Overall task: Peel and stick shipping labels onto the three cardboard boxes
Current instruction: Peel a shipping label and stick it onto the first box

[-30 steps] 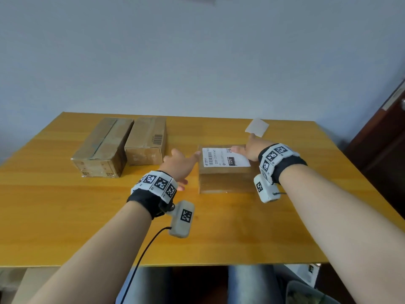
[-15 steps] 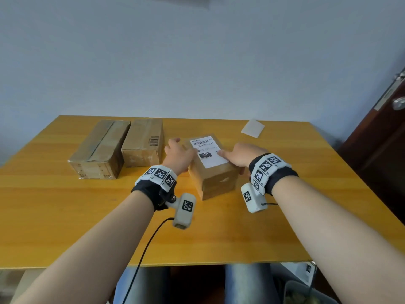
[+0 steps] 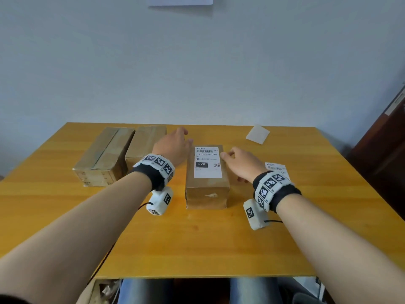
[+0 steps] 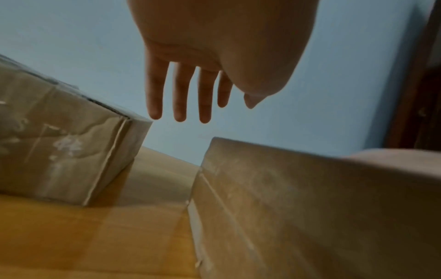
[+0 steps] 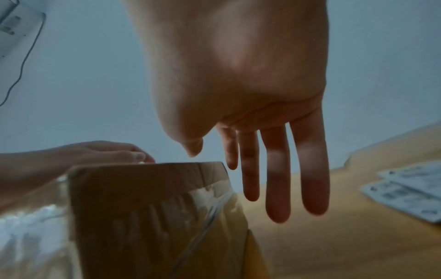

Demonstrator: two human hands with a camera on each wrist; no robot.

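A brown cardboard box stands mid-table with its short end toward me and a white shipping label stuck on its top. My left hand hovers just left of it, fingers straight, holding nothing. My right hand is at the box's right edge, fingers straight, empty; I cannot tell if it touches the box. Two unlabelled boxes, one beside the other, lie at the left. Loose labels lie right of my right wrist, also in the right wrist view.
A blank backing sheet lies at the table's far right. The wooden table ends against a pale blue wall. A dark wooden door stands at the right. My knees show under the near edge.
The labelled box has been turned from crosswise to lengthwise, short end toward me. Both hands have let go and now lie open at its sides.
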